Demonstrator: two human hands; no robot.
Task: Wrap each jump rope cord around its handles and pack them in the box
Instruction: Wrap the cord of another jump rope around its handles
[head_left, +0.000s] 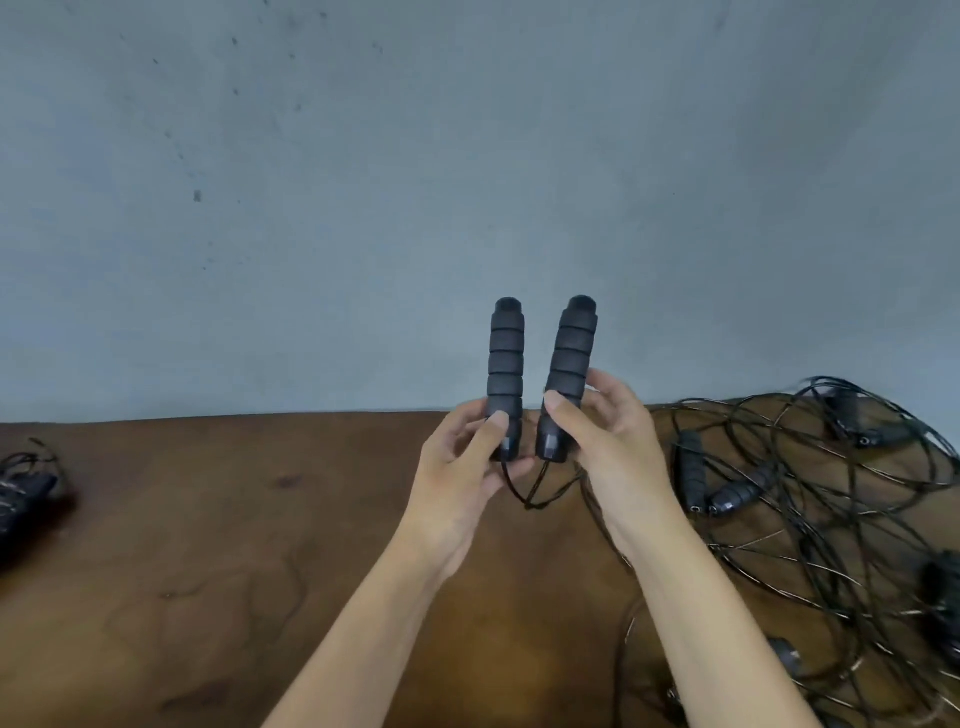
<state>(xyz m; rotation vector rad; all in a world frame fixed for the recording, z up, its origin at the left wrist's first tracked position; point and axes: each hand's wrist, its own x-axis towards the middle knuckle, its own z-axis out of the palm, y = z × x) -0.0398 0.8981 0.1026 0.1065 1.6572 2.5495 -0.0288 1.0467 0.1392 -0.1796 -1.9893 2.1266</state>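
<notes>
Two black ribbed foam jump rope handles stand upright side by side above the brown table (208, 519). My left hand (462, 478) grips the lower end of the left handle (506, 364). My right hand (608, 436) grips the lower end of the right handle (574, 353). A thin black cord (530, 493) hangs from both handle bottoms, loops between my hands and trails down to the right. No box is in view.
A tangled pile of black jump ropes (831, 519) with several handles covers the table's right side. A dark bundle of wrapped ropes (23, 499) lies at the left edge. A grey wall (415, 182) rises right behind the table.
</notes>
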